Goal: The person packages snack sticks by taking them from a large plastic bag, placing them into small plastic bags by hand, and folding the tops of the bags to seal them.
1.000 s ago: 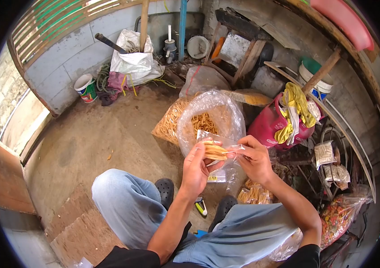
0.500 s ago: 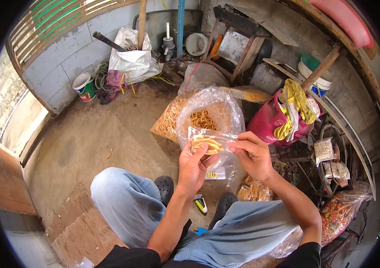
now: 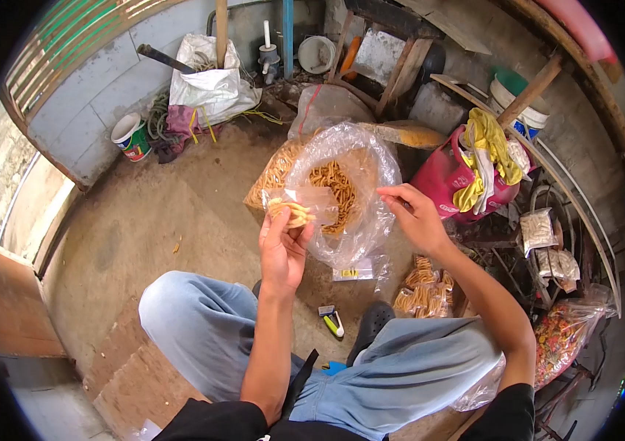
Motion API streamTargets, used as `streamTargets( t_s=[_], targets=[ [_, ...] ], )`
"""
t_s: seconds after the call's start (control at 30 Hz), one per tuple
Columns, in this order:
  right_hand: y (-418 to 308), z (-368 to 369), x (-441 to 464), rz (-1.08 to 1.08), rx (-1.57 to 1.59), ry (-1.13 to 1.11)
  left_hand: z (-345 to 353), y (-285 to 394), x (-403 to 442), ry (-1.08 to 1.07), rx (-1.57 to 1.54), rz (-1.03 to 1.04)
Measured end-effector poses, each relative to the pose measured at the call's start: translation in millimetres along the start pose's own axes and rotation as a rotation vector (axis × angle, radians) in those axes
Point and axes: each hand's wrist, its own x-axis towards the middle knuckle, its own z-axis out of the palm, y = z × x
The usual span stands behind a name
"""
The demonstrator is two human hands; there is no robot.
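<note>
My left hand is closed on a small clear plastic bag with pale yellow snack sticks at its bottom. The bag's upper part sticks out to the right, over the big bag. My right hand is apart from it, fingers stretched out and nothing visible in them. Below and between both hands stands a large open clear bag of brown snack sticks, its rim spread wide. Another bulk bag of sticks leans behind it to the left.
Several filled packets lie on the floor at right. A green-and-white tool and a flat plastic packet lie before me. A pink container with yellow cloth stands right. A bag of colourful sweets sits farther right.
My left hand has moved left and up with the small bag. My right hand has let go of the bag's edge and moved away to the right and up.
</note>
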Motion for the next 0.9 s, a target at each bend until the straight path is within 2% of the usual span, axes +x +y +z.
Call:
streamTargets(
  t_s=[0.03,0.1,0.13,0.2,0.23,0.3,0.37,0.43,0.5,0.6,0.73,0.9],
  targets=[
    [17.4,4.8,3.5,0.003,0.005,0.000,-2.3,1.8,1.5,0.032,-0.018,-0.006],
    [54.9,19.2,9.9,0.158,-0.123,-0.169,-14.0,-1.0,7.0,0.052,-0.001,-0.022],
    [76.9,29.6,13.6,0.160,-0.116,-0.172,-16.3,-1.6,8.1,0.064,-0.008,-0.041],
    [121.0,52.9,21.7,0.149,-0.330,-0.356,-18.8,-2.5,10.3,0.078,-0.011,-0.057],
    [137.8,65.4,24.3,0.147,-0.324,-0.358,-19.6,-3.0,10.9,0.094,-0.032,-0.083],
    [163.8,92.6,29.9,0.169,-0.514,-0.447,-22.8,-1.7,14.1,0.113,-0.044,-0.105],
    [176.5,118.1,33.6,0.204,-0.536,-0.467,-28.5,0.3,17.2,0.118,-0.119,-0.180],
    [196.9,143.1,35.3,0.237,-0.565,-0.487,-33.2,-1.1,21.2,0.147,-0.117,-0.165],
    [211.7,166.5,32.8,0.122,-0.612,-0.431,-36.7,-2.9,24.5,0.178,-0.117,-0.152],
    [217.9,186.6,28.4,0.112,-0.629,-0.396,-41.4,-4.7,28.3,0.204,-0.118,-0.163],
    [227.3,196.5,24.1,-0.005,-0.623,-0.294,-46.6,-6.5,32.2,0.226,-0.126,-0.182],
    [230.2,186.7,23.2,-0.086,-0.670,-0.338,-47.2,-7.4,32.3,0.234,-0.134,-0.178]
  ],
)
